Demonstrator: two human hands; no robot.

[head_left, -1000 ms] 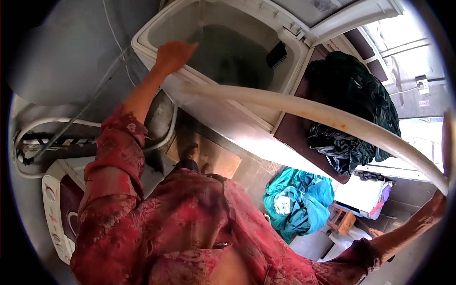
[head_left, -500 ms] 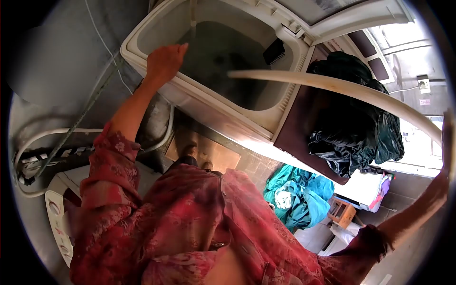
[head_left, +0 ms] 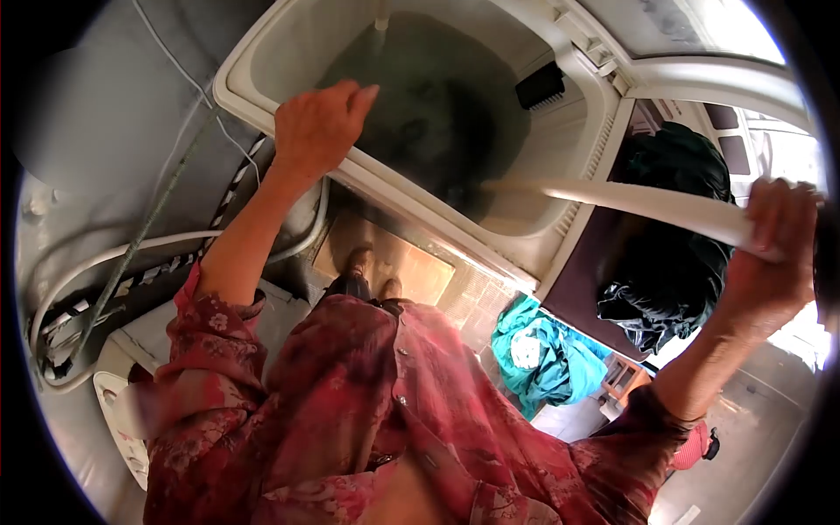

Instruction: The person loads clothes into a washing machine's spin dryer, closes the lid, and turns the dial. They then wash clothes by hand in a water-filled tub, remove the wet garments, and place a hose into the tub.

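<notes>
My right hand (head_left: 774, 254) is closed around the end of a long pale wooden stick (head_left: 652, 203). The far end of the stick reaches down into the water (head_left: 437, 109) of a white washing machine tub (head_left: 560, 140). My left hand (head_left: 319, 127) is over the tub's near rim with its fingers curled in, and nothing shows in it. Cloudy water fills part of the tub, with dark shapes below the surface that I cannot make out. A black lint filter (head_left: 540, 86) sits on the tub's inner wall. Water runs from a pale hose (head_left: 381, 16) at the top.
Dark wet clothes (head_left: 665, 262) are heaped on the machine's brown side. Teal cloth (head_left: 556, 363) lies below, near a wooden stool (head_left: 623, 381). The raised lid (head_left: 709, 79) stands behind. A white appliance (head_left: 122, 411) and hoses (head_left: 79, 271) are on the left.
My right hand has come inward from the right edge, and the stick's tip has moved right and lower in view. My left hand shifted slightly right. The view has tilted a little.
</notes>
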